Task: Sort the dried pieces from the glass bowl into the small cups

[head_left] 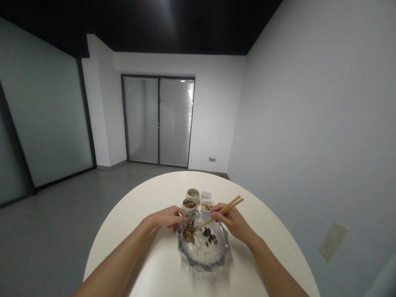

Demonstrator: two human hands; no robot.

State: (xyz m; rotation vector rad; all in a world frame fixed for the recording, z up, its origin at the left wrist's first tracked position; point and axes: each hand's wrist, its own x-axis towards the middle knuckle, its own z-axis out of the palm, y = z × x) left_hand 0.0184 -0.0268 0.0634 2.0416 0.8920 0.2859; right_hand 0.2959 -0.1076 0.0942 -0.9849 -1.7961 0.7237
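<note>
My right hand [229,218] is closed around a pair of wooden chopsticks [221,211], their tips down inside a clear glass bowl [204,262] with a scalloped rim. The tips meet a pile of brown, dried-looking pieces [188,232] on the bowl's left side. Separate from these, small dark pieces [209,236] lie to the right in the same bowl. At the upper left rim, my left hand [169,216] has its fingers bent and closed on the edge of the bowl; part of its grip is hidden.
Behind the bowl stand a round cup with brown pieces [189,203], another round cup [193,194], a white square dish with pale tan pieces [207,205] and a second white dish [206,195]. All rest on a round white table [148,264], with a wall at right.
</note>
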